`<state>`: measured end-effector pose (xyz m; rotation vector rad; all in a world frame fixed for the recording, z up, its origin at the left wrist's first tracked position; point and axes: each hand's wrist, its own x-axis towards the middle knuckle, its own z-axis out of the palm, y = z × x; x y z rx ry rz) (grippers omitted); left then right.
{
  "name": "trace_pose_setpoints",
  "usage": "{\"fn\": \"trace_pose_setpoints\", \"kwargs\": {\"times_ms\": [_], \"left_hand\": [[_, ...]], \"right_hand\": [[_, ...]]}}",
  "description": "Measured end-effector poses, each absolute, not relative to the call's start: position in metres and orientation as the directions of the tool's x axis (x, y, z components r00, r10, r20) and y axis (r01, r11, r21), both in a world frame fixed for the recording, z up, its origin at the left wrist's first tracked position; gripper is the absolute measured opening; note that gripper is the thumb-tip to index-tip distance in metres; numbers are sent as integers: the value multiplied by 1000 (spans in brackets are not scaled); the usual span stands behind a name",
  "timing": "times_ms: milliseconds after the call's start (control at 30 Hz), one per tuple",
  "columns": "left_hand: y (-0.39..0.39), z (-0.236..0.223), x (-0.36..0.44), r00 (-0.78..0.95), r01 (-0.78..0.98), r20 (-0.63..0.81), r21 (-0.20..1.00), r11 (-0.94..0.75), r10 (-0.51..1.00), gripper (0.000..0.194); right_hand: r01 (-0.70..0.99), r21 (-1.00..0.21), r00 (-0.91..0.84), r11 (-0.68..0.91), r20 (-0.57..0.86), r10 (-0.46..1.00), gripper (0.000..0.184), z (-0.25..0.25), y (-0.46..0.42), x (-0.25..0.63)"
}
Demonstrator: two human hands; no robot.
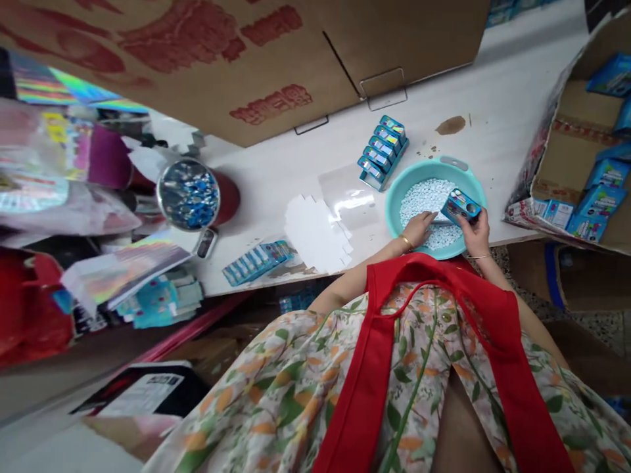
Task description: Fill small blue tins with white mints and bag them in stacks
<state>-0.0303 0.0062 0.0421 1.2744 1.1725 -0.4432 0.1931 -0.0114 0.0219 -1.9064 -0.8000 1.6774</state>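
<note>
Right now the left hand point(419, 227) lies palm-down, fingers spread, in the small white pieces point(428, 197) filling the teal basin point(394, 197) at the near edge of the surface point(296, 164), while the right hand point(476, 230) is closed on a small blue box point(461, 205) held over the basin's right rim. To do this well, imo: keep the box low over the basin so stray pieces drop back in, pinch only a few at a time w/ the left hand, and tilt the box opening toward that hand. More blue boxes point(382, 152) stand in a row just behind the basin, toward the far edge; others sit in the open carton point(566, 144) at the right edge. Writing: red printed characters on the big cardboard box point(221, 59) at the far-left corner, too blurred to read; box labels are too small to make out.
</note>
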Motion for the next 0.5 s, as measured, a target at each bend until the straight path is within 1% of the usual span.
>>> {"fn": "trace_pose_setpoints", "kwargs": {"times_ms": [33, 100, 167, 233, 300, 367, 500], "left_hand": [[8, 42, -34, 365, 781, -821, 526, 335, 439, 67], [13, 42, -43, 287, 723, -717, 597, 348, 635, 67], [19, 43, -50, 281, 692, -614, 662, 287, 738, 73], [23, 45, -47, 329, 705, -573, 678, 209, 750, 78], [23, 48, -33, 363, 746, -595, 647, 160, 717, 79], [21, 55, -12, 387, 777, -631, 616, 131, 673, 77], [26, 77, 20, 436, 797, -686, 595, 105, 582, 67]], "right_hand": [[123, -701, 47, -703, -703, 710, 59, 18, -10, 193], [195, -734, -27, -650, -667, 745, 59, 10, -7, 191], [269, -768, -106, -582, -624, 774, 56, 2, -4, 187], [299, -800, -184, -521, -584, 791, 53, -3, -1, 180], [305, -822, -241, -481, -555, 796, 55, -6, 1, 174], [301, -825, -269, -479, -555, 787, 58, -7, 0, 170], [251, -821, -306, -513, -570, 762, 59, -7, -6, 173]]}}
